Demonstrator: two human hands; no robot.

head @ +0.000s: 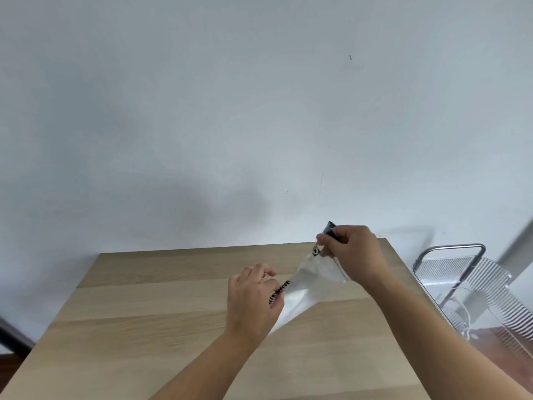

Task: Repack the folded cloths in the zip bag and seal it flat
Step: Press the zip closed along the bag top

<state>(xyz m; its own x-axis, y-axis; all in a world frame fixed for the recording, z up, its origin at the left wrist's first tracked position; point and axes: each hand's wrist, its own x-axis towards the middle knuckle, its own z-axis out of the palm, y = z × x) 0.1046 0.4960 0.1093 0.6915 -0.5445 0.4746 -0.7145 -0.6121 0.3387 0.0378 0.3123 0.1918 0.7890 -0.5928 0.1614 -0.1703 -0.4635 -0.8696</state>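
Note:
A translucent zip bag (pixel 305 287) with a black-and-white patterned top edge is held tilted above the wooden table (pixel 161 307). My left hand (pixel 253 301) pinches the near end of that patterned edge. My right hand (pixel 350 251) grips the far, raised end, where a small dark piece sticks up past the fingers. The bag looks pale and whitish inside; I cannot make out separate cloths in it.
A clear ribbed plastic chair with a metal frame (pixel 461 272) stands to the right of the table. A pale wall (pixel 230 111) rises right behind the table's far edge. A dark object shows at the lower left edge (pixel 11 336).

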